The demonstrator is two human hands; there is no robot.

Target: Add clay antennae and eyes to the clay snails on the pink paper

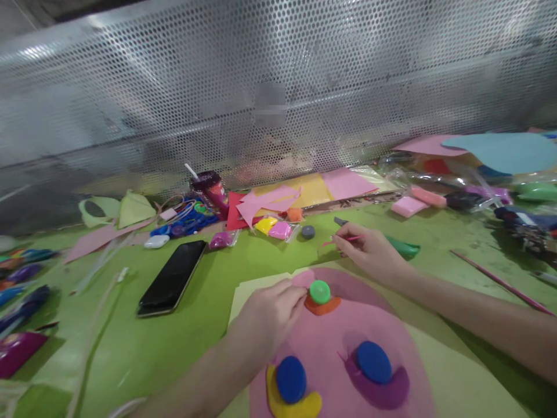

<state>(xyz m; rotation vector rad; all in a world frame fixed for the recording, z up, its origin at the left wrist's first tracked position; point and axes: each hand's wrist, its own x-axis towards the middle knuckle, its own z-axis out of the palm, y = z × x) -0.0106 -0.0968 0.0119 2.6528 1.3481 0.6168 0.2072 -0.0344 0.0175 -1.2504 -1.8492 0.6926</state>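
My left hand (276,305) rests over the upper left of a pink paper shape (348,325), its fingers drawn together beside a green disc (319,292). What those fingertips pinch, if anything, is hidden. Under the disc lies an orange clay piece (322,305). My right hand (365,247), farther up, pinches a thin pinkish-red strip (354,237); a dark grey flat tip (340,221) shows by its fingers. Lower on the pink shape, one blue disc (291,379) sits on yellow clay (304,405) and another blue disc (373,362) on purple clay (398,388).
A black phone (174,278) lies left on the green table. Behind it stand a cup with a straw (212,191) and blue scissors (183,225). Clay packets (274,228), a small grey disc (308,232) and paper sheets (313,188) line a perforated metal panel (304,87). A pink stick (500,281) lies right.
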